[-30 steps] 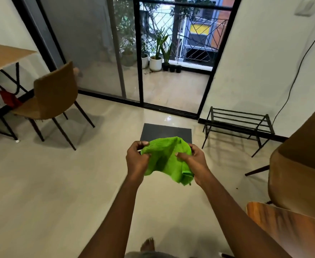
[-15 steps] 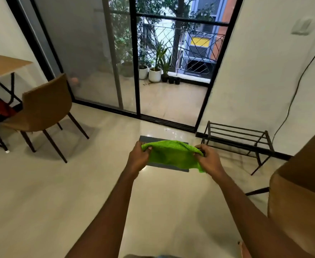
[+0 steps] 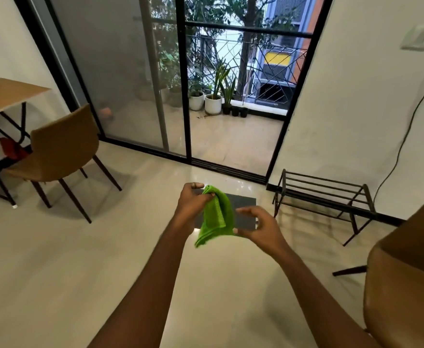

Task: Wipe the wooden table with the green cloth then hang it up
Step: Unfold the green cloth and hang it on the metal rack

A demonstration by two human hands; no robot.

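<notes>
Tiled floor (image 3: 55, 272) | green cloth (image 3: 216, 217) now dangling from left hand (image 3: 193, 204) pinch | right hand (image 3: 258, 227) released, fingers spread.

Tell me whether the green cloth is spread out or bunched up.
Bunched up: the green cloth hangs doubled in folds from the left hand.

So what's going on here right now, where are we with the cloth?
A person stands on the tiled floor holding the green cloth out in front. The left hand pinches its top corner so it hangs down, while the right hand is open beside its lower edge. It isn't hung up yet; a black metal rack stands by the wall ahead.
</notes>
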